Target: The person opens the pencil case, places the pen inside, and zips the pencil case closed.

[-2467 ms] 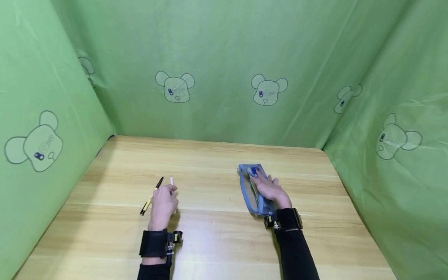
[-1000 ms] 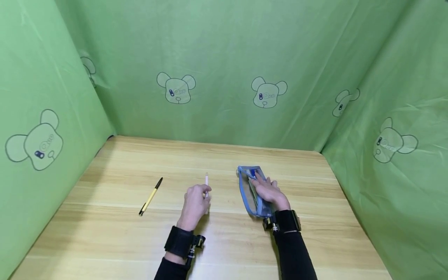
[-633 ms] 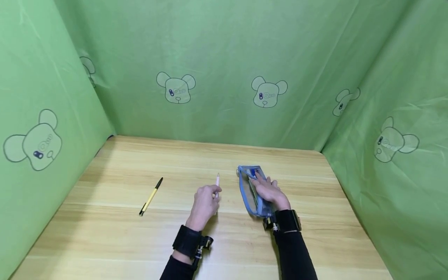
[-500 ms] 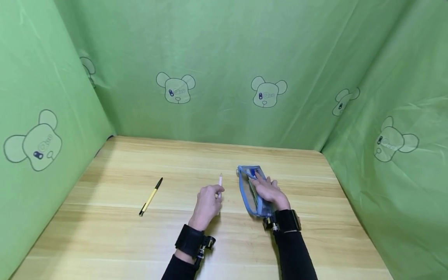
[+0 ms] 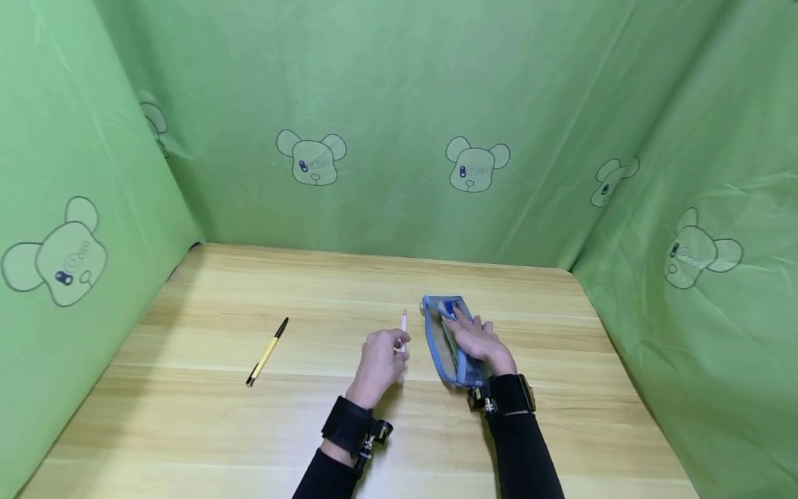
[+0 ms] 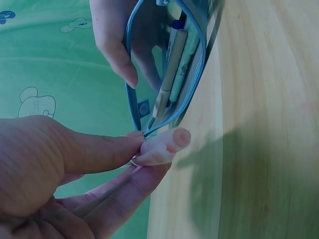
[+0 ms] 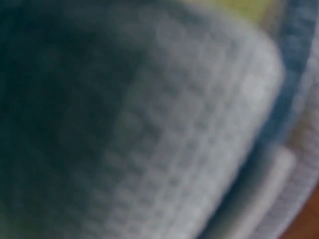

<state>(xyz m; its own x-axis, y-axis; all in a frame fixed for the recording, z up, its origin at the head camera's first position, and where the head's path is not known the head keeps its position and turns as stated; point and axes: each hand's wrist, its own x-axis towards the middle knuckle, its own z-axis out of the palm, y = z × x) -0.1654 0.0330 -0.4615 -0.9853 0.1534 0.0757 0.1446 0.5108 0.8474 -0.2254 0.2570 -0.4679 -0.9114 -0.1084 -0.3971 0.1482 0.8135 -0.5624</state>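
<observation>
My left hand (image 5: 378,364) pinches a pale pink pen (image 5: 404,321) between thumb and fingers, its tip pointing away from me. Just right of it lies a blue, see-through mesh pencil case (image 5: 438,350), its zip open. My right hand (image 5: 479,341) grips the case's right side, fingers spread. Close up in the left wrist view, the case's mouth gapes beyond the pen's blunt end (image 6: 172,144). Several pens and markers (image 6: 185,62) lie inside it. Blurred mesh (image 7: 199,109) fills the right wrist view.
A yellow pen (image 5: 267,352) with black ends lies on the wooden table (image 5: 187,430), left of my left hand. Green cloth (image 5: 386,83) printed with bear heads walls the table at the back and both sides.
My left hand has carried the pink pen rightward, from beside the yellow pen to near the pencil case. The right hand and the case have hardly moved.
</observation>
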